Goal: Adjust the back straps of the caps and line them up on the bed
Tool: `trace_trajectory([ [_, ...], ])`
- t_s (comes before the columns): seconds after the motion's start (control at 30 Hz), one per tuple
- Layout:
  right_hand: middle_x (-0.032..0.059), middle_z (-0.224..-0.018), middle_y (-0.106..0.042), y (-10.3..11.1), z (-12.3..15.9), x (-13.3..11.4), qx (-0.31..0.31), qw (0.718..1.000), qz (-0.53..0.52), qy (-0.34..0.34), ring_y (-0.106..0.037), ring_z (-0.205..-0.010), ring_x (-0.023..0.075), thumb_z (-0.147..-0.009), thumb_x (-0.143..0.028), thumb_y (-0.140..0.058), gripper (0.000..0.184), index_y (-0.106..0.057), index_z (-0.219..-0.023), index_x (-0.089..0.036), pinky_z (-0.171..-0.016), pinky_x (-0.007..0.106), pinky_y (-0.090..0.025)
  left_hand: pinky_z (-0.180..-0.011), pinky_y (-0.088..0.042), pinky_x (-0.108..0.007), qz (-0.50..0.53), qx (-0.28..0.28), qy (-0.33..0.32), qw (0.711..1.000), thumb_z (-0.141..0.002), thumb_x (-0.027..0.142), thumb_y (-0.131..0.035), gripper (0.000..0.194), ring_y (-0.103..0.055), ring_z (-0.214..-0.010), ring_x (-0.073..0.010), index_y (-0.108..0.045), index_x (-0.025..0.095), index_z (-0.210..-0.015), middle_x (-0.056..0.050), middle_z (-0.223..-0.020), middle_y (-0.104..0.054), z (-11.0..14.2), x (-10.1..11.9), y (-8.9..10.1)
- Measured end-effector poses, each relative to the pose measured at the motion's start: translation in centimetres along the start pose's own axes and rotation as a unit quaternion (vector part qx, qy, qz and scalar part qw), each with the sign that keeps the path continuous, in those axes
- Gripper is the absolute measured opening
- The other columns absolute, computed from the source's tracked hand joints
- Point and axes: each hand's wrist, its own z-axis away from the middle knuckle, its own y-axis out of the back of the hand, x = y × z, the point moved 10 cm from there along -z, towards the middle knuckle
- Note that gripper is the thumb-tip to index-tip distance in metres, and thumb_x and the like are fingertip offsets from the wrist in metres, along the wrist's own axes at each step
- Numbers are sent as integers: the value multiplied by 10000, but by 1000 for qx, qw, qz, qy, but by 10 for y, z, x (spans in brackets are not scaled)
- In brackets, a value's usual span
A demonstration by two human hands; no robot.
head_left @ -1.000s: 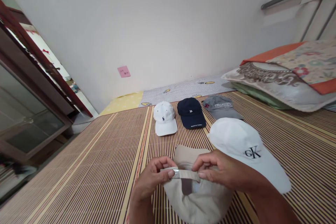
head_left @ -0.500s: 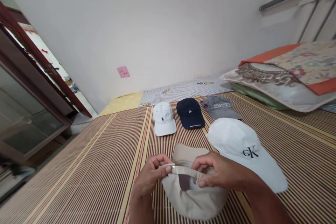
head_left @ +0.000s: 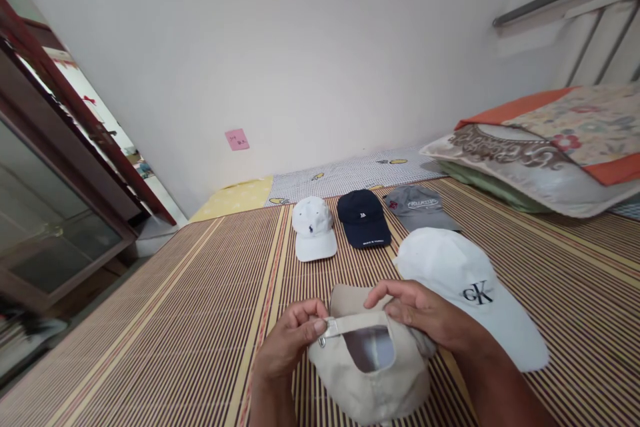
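Note:
A beige baseball cap point(head_left: 373, 387) lies in front of me with its back opening toward me and its brim pointing away. My left hand point(head_left: 295, 333) pinches the left end of the rear strap, right at the metal buckle point(head_left: 331, 328). On the cap's right side, my right hand point(head_left: 417, 310) has its thumb near the strap's right end and its index finger reaching over the strap. Close to my right wrist sits a large white cap point(head_left: 450, 260) with black "CK"-like letters, its brim toward the lower right.
Behind stand a small white cap point(head_left: 313, 220), a navy cap point(head_left: 363, 217) and a grey cap point(head_left: 420, 207) in a row on the striped bamboo mat point(head_left: 175, 320). Pillows point(head_left: 525, 147) are stacked at the right by the wall point(head_left: 325, 60). A glass-fronted cabinet point(head_left: 50, 213) stands at the left.
My right thumb has moved up and out of the cap's back opening, onto the strap's right end. The opening now shows more fully, and the buckle's loose metal end is visible.

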Motion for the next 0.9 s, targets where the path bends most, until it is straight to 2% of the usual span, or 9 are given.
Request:
trace_trajectory([
  [0.17, -19, -807, -537, 3, 1, -5, 12, 1000, 1, 15, -450, -699, 133, -928, -649, -658, 498, -694, -1065, -171, -631, 257, -317, -490, -312, -184, 22, 7, -5, 1000, -697, 519, -919, 458, -463, -491, -63, -669, 139, -748, 9, -605, -616, 0, -2, 0],
  [0.27, -37, -742, -537, 1, 4, -11, 4, 1000, -15, 23, -443, -658, 124, -910, -624, -701, 476, -702, -1082, -181, -607, 247, -309, -483, -316, -186, 32, 16, -20, 999, -716, 508, -908, 438, -459, -480, -64, -676, 137, -743, 9, -585, -613, 3, 1, 4],
  [0.37, -12, -777, -635, -3, 8, -12, -18, 999, -50, 10, -512, -655, 121, -876, -578, -770, 481, -691, -1141, -184, -607, 235, -350, -500, -334, -193, 32, 17, -38, 999, -738, 503, -892, 414, -482, -495, -74, -700, 136, -745, -5, -596, -633, 7, 7, 7],
  [0.47, 25, -856, -702, 1, 13, -13, -5, 995, -100, 18, -577, -685, 120, -869, -506, -814, 434, -690, -1133, -185, -609, 219, -392, -533, -352, -202, 25, 2, -50, 998, -729, 503, -894, 403, -506, -526, -84, -730, 135, -756, -14, -620, -647, 12, 15, 6],
  [0.6, -3, -778, -672, 5, 16, -22, 13, 984, -165, 61, -545, -609, 94, -868, -473, -831, 363, -699, -1071, -202, -541, 189, -384, -562, -356, -209, 13, -34, -62, 997, -719, 459, -907, 371, -517, -585, -98, -722, 137, -719, -12, -638, -621, 19, 25, -3],
  [0.7, -2, -769, -683, 5, 17, -26, 15, 977, -198, 84, -549, -587, 93, -861, -466, -841, 344, -707, -1058, -218, -529, 184, -387, -529, -336, -196, 35, -43, -77, 995, -760, 432, -883, 348, -474, -537, -81, -703, 139, -712, 9, -594, -584, 21, 30, -7],
  [0.8, 51, -877, -750, 4, 16, -19, 6, 975, -209, 74, -634, -655, 137, -816, -523, -862, 491, -712, -1177, -226, -576, 214, -441, -496, -332, -175, 101, -22, -111, 988, -781, 404, -870, 319, -450, -492, -63, -690, 146, -727, 25, -568, -580, 21, 34, -4],
  [0.87, 73, -922, -759, 5, 15, -11, 5, 977, -205, 61, -663, -714, 169, -781, -577, -869, 655, -691, -1301, -222, -619, 242, -472, -504, -388, -170, 164, -9, -134, 977, -784, 377, -870, 289, -508, -502, -70, -689, 157, -740, 21, -586, -622, 22, 36, -2],
  [0.9, 61, -882, -744, 5, 13, -7, 5, 977, -204, 59, -643, -694, 160, -773, -592, -869, 718, -676, -1352, -214, -613, 236, -461, -513, -424, -170, 195, -3, -141, 971, -794, 365, -865, 269, -547, -514, -76, -692, 164, -753, 20, -600, -645, 22, 37, 0],
])
